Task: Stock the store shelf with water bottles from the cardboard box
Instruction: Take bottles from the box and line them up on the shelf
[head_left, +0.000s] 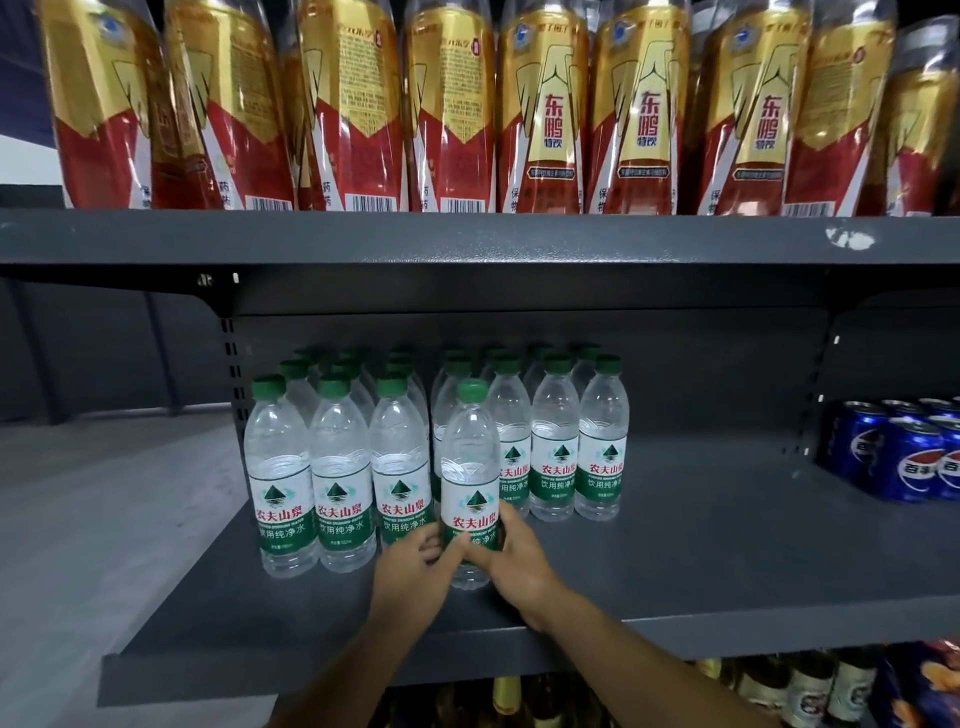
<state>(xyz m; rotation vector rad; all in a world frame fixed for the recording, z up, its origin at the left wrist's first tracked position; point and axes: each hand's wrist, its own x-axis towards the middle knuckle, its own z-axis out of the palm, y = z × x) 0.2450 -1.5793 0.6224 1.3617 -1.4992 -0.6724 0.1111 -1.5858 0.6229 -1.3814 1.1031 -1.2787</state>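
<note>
Both hands were on 1 water bottle (470, 467). It was clear, bumpy plastic with a round green cap and a white and green label. It stood straight up on the gray metal shelf (701, 561), at the front, just right of 3 bottles in the front row.

The left hand (413, 564) curled its fingers around the low left side of the bottle. The right hand (511, 558) wrapped around the low right side, and its thumb lay across the label. Both arms reached up from the bottom of the view.

More water bottles (332, 467) of the same kind stood in neat rows behind and beside it, close together. Their green caps went back into the dark part of the shelf. The right half of the shelf looked flat and a bit rough.

On the far right sat shiny blue soda cans (904, 457), well apart from the water. On the shelf above stood tall bottles with gold and red labels (550, 114), wrapped in shiny clear plastic. Under the shelf, more bottles (810, 686) peeked out.
</note>
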